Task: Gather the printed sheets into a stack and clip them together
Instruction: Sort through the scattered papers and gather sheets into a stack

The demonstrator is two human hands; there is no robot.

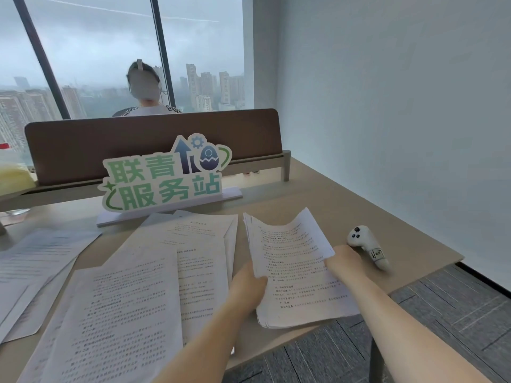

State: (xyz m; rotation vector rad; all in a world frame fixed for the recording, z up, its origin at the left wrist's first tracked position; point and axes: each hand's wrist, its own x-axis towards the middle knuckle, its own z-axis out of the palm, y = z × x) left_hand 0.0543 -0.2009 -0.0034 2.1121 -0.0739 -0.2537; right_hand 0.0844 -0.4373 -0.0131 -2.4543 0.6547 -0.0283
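Both hands hold one stack of printed sheets (pixel 293 261) at the 4 o'clock part of the tabletop (pixel 318 194). The left hand (pixel 249 283) grips the stack's left edge, thumb on top of the page; the right hand (pixel 344 259) grips its right edge, fingers hidden under the paper. The stack's far end lifts and curls off the tabletop, while its near end overhangs the tabletop's near edge.

At 9 o'clock of the left hand, loose printed sheets (pixel 154 272) lie fanned and overlapping, some reaching the near edge. More loose sheets (pixel 41 255) lie farther out at 9 o'clock.

Just beside the right hand, at 2 o'clock, a white handheld controller (pixel 365 241) lies near the tabletop's right edge. Bare tabletop stretches at 12 to 1 o'clock of the stack, up to a brown desk divider (pixel 110 145). A green-lettered desk sign (pixel 163 178) stands at 11 o'clock, in front of the divider. A person (pixel 145 89) sits beyond it.
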